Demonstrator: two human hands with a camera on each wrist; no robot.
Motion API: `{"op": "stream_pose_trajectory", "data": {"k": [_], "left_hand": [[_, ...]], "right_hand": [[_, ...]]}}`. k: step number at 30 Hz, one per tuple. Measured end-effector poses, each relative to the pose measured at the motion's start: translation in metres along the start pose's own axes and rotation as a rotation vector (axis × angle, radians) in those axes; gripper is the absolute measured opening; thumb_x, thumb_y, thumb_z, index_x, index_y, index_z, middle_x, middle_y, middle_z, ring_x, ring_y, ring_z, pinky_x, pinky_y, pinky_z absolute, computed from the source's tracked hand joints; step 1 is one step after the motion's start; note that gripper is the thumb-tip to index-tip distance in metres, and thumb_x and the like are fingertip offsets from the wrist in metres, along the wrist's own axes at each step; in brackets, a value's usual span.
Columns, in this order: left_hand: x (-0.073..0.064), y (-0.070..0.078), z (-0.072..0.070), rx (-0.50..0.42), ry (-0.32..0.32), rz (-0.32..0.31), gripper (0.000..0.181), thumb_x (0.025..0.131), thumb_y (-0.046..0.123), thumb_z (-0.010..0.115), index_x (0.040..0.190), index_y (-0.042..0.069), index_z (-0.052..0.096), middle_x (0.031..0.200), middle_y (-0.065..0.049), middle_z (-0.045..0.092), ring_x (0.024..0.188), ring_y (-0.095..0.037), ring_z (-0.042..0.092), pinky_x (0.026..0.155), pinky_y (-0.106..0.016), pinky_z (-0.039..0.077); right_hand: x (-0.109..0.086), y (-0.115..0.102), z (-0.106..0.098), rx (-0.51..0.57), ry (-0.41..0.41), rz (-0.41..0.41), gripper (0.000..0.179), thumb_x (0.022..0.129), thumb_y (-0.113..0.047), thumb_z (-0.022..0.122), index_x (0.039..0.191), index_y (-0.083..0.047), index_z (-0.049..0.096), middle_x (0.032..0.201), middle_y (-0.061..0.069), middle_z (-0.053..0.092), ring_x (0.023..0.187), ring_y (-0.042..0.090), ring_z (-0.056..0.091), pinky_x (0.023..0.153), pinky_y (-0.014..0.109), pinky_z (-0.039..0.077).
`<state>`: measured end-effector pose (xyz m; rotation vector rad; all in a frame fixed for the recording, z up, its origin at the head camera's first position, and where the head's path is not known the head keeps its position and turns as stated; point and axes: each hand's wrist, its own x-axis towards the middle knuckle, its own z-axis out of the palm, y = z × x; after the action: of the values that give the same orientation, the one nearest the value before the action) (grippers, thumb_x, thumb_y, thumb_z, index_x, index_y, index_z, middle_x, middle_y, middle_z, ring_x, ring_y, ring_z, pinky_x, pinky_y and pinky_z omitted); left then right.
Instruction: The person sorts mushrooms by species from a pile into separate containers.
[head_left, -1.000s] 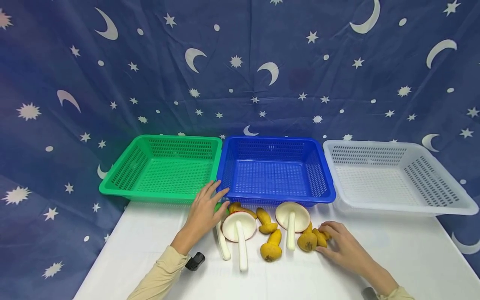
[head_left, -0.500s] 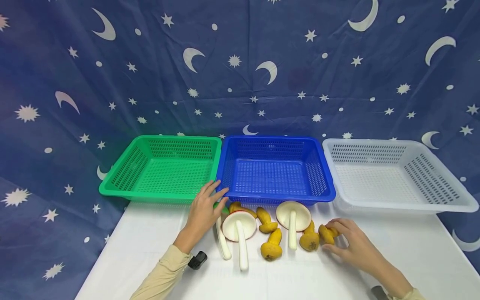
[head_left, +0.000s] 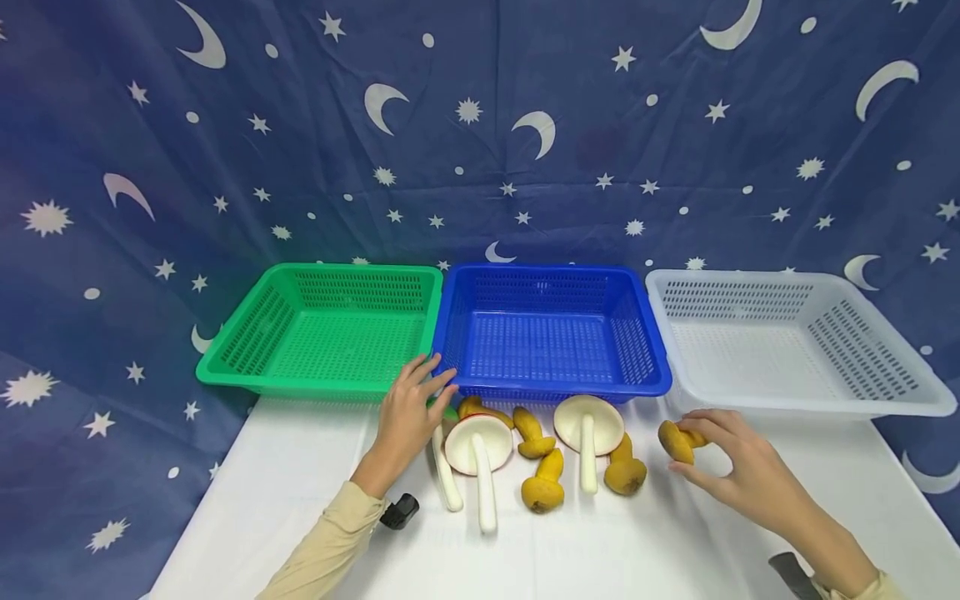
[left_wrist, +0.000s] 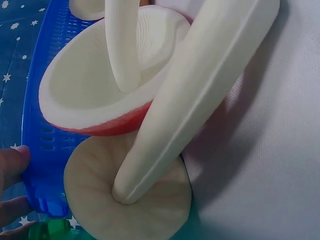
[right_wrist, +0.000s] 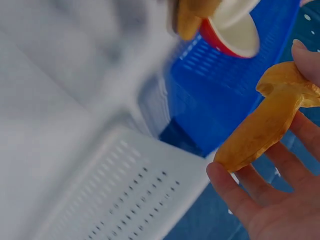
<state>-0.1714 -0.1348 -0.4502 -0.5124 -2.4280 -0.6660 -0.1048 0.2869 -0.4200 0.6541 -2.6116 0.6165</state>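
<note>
In the head view my right hand (head_left: 750,471) holds a yellow-brown model mushroom (head_left: 677,442) between thumb and fingers, in front of the white basket. The right wrist view shows this mushroom's stem (right_wrist: 260,127) lying along the fingers, thumb at the cap. My left hand (head_left: 405,421) holds nothing; its relaxed fingers reach to where the green and blue baskets meet. Beside it lie a green-capped mushroom (head_left: 446,479), partly hidden by the hand, and a red-rimmed white mushroom (head_left: 485,492). Another red-rimmed mushroom (head_left: 588,450) and several yellow ones, including one mushroom (head_left: 543,492), lie further right.
A green basket (head_left: 315,388), a blue basket (head_left: 555,389) and a white basket (head_left: 817,407) stand in a row along the back of the white-covered table (head_left: 465,571). Behind them hangs a dark blue cloth (head_left: 592,225) with moons and stars.
My right hand has drawn the yellow-brown mushroom away from the one beside it, moving right and toward the white basket. The left hand has stayed nearly still.
</note>
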Motion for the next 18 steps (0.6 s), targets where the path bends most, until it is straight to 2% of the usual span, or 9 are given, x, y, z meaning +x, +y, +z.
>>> {"op": "stream_pose_trajectory", "data": {"k": [8, 14, 18], "left_hand": [[0.005, 0.000, 0.000, 0.003, -0.019, -0.013, 0.029, 0.083, 0.020, 0.075, 0.108, 0.006, 0.072, 0.124, -0.019, 0.060, 0.121, -0.038, 0.050, 0.090, -0.051, 0.048], [0.004, 0.000, -0.001, 0.000, -0.026, -0.028, 0.029, 0.081, 0.019, 0.077, 0.107, 0.006, 0.073, 0.123, -0.018, 0.060, 0.121, -0.037, 0.050, 0.087, -0.051, 0.050], [0.003, 0.001, -0.001, -0.003, -0.021, -0.034, 0.029, 0.080, 0.017, 0.078, 0.106, 0.006, 0.073, 0.123, -0.018, 0.061, 0.121, -0.038, 0.050, 0.086, -0.052, 0.050]], "right_hand": [[0.012, 0.002, -0.019, -0.029, 0.004, 0.044, 0.050, 0.061, -0.026, 0.090, 0.102, -0.007, 0.068, 0.105, 0.008, 0.062, 0.096, 0.027, 0.055, 0.075, 0.052, 0.050], [0.018, 0.008, -0.030, -0.043, 0.025, 0.023, 0.051, 0.059, -0.025, 0.090, 0.102, -0.008, 0.069, 0.104, 0.006, 0.063, 0.095, 0.025, 0.055, 0.074, 0.049, 0.048], [0.023, 0.013, -0.036, -0.049, 0.035, 0.011, 0.052, 0.060, -0.025, 0.090, 0.103, -0.007, 0.068, 0.103, 0.009, 0.063, 0.095, 0.027, 0.054, 0.073, 0.051, 0.048]]}}
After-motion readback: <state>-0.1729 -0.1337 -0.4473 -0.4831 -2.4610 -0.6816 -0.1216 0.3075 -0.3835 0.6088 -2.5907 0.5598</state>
